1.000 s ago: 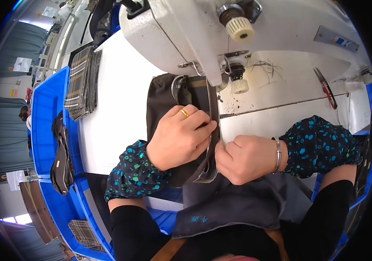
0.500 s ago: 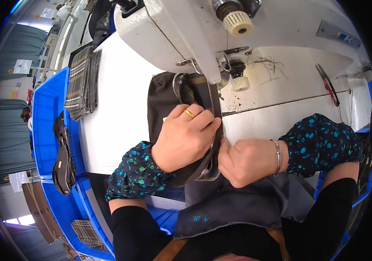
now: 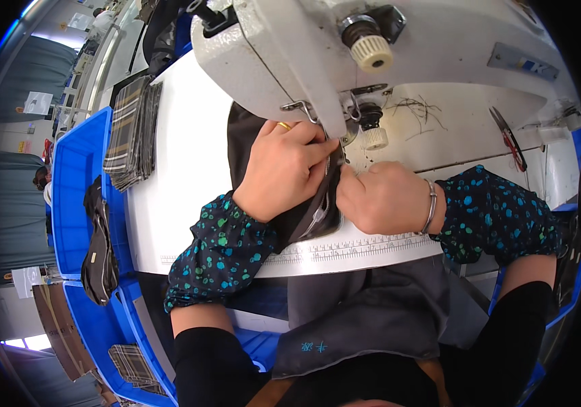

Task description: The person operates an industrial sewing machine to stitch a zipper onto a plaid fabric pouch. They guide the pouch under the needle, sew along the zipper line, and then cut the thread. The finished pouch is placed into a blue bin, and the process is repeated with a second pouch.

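A dark brown zippered fabric piece (image 3: 241, 146) lies on the white sewing table, its far end under the head of a white sewing machine (image 3: 263, 64). My left hand (image 3: 285, 168), with a gold ring, rests on it, fingers bent and pinching the cloth beside the zipper close to the presser area. At the piece's right edge, my right hand (image 3: 380, 198) is closed, thumb and forefinger pinching that edge. The metal zipper (image 3: 320, 214) runs toward me between the hands, its pull near the close end. The needle tip is hidden behind the machine's front part.
Red-handled scissors (image 3: 510, 141) and loose thread ends (image 3: 418, 112) lie right of the needle. A stack of plaid cloth pieces (image 3: 131, 136) stands at the left. Beside the table are blue bins (image 3: 80, 203), one with a dark zippered piece (image 3: 99, 251) over its rim. A printed ruler (image 3: 358, 249) borders the front edge.
Both hands and the fabric piece have moved away from me, toward and under the machine head. The front ruler strip has come into sight.
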The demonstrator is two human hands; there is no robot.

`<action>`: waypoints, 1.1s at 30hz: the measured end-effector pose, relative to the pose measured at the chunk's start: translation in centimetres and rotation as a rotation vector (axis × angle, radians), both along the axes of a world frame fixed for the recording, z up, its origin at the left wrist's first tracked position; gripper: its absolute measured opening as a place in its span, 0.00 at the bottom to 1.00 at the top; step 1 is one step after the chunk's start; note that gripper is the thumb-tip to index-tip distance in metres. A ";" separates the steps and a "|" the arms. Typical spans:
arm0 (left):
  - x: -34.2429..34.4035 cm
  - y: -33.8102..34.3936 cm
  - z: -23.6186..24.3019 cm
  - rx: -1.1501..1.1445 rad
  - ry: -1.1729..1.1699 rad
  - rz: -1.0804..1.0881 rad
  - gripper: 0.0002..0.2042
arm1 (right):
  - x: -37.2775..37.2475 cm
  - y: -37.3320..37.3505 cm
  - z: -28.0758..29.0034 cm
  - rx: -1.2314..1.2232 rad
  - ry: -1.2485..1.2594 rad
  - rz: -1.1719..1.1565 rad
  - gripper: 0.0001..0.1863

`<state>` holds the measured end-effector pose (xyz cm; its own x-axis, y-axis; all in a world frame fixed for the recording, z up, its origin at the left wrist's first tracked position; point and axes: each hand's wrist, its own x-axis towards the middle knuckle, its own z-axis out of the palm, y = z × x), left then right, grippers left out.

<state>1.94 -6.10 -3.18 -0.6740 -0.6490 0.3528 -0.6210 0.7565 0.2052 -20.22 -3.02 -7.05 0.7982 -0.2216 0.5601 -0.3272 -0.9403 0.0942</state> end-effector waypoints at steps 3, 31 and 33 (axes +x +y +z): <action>0.3 -0.4 -0.4 0.008 -0.031 0.052 0.11 | 0.0 -0.5 0.0 -0.048 0.008 -0.036 0.09; 4.0 0.2 2.1 -0.257 0.137 0.150 0.09 | 0.0 -1.0 -0.4 -0.016 -0.110 0.078 0.07; 2.4 2.2 1.6 -0.078 0.204 -0.127 0.12 | 0.0 -1.0 0.5 -0.083 -0.151 0.069 0.07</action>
<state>4.38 -3.93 -1.56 -0.6577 -0.5294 0.5359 -0.4720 0.8441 0.2546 -20.20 -4.06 -6.56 0.7155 -0.1178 0.6887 -0.2788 -0.9520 0.1268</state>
